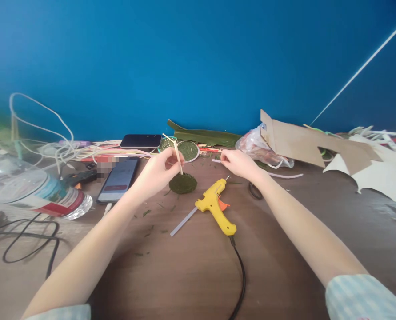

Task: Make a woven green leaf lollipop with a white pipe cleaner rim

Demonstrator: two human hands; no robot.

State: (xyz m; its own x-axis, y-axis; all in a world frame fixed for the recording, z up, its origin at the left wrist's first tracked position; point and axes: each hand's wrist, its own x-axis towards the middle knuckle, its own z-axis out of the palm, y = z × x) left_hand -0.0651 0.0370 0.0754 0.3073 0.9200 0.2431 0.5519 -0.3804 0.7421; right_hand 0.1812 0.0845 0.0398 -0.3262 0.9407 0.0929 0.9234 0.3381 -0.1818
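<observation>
While the left hand [162, 170] pinches a slender, straight, pale stick [178, 156] between thumb and fingers, the right hand [238, 162] has its fingertips drawn together at a short pale strip [217, 160]; whether they grip it cannot be told. The stick is steeply tilted, its lower end at the upper edge of a dark green oval disc [183, 183]. The disc has a coarse, matted-looking surface; it lies just below the left fingertips, on the brown tabletop [171, 275].

Nearer the camera, between the forearms, a glue gun [214, 205] lies on its side: smooth yellow plastic body, orange trigger [223, 204], translucent glue stick [183, 222] projecting from the rear, black cord [241, 266] leaving the handle. Small green clippings [146, 213] are scattered left of it.

Beyond the hands, a long, folded green leaf [207, 137] extends along the blue wall [198, 62]. Right of the leaf, a crinkled clear plastic bag [251, 143] adjoins flat brown cardboard [294, 138] with irregular cut edges. Left of the disc lies a smartphone [118, 180], glossy and rectangular.
</observation>
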